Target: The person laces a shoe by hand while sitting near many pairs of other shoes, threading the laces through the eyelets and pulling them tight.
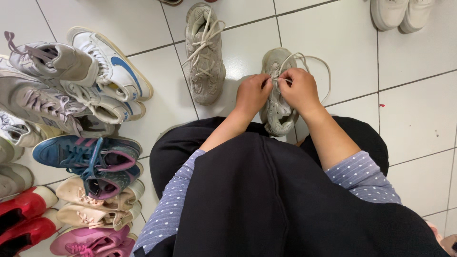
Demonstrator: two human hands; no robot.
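Note:
A worn beige sneaker [277,107] lies on the white tiled floor in front of my knees. Both hands are over its middle. My left hand [253,93] pinches a strand of its pale lace [320,66], and my right hand [298,88] grips the lace too; a loop of it arcs out to the right of the shoe. Its matching beige sneaker [204,54] lies to the left, with loose laces, untouched. My dark clothing and dotted blue sleeves fill the lower frame and hide the near end of the shoe.
A pile of shoes crowds the left edge: white and blue sneakers [112,64], grey high-tops [43,85], a blue and purple pair [88,159], beige [95,200], red [24,216] and pink ones [90,240]. A white pair [400,13] stands at the top right.

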